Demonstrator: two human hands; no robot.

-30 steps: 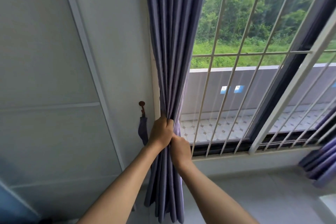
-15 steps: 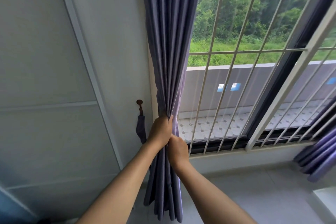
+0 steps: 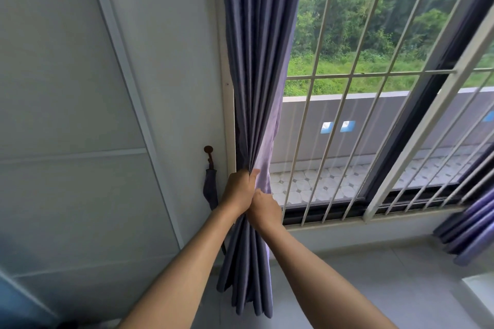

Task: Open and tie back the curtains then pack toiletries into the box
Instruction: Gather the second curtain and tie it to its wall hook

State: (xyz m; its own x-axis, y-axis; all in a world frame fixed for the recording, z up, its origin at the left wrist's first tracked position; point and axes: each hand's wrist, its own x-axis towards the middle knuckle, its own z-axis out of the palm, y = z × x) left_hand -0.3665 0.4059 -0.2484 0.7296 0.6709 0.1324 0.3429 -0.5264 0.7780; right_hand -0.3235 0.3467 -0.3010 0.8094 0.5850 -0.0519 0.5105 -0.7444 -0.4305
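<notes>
The purple-grey left curtain (image 3: 256, 61) hangs gathered into a narrow bunch at the window's left edge. My left hand (image 3: 238, 191) is closed around the bunch from the left at about sill height. Just below and to the right, my right hand (image 3: 264, 211) grips the same bunch, touching the left hand. A matching fabric tie-back (image 3: 209, 189) dangles from a brown wall hook (image 3: 208, 149) just left of my hands, apart from the curtain. The right curtain (image 3: 470, 230) is bunched at the right edge. No toiletries or box are in view.
White security bars (image 3: 344, 93) cover the window, with a balcony and greenery beyond. A white panelled wall (image 3: 80, 115) fills the left side. Light floor tiles (image 3: 374, 288) lie below the sill, and a pale surface edge (image 3: 481, 291) shows at the lower right.
Both hands have stayed on the gathered left curtain, squeezing it a little tighter. The view has shifted slightly; nothing was let go.
</notes>
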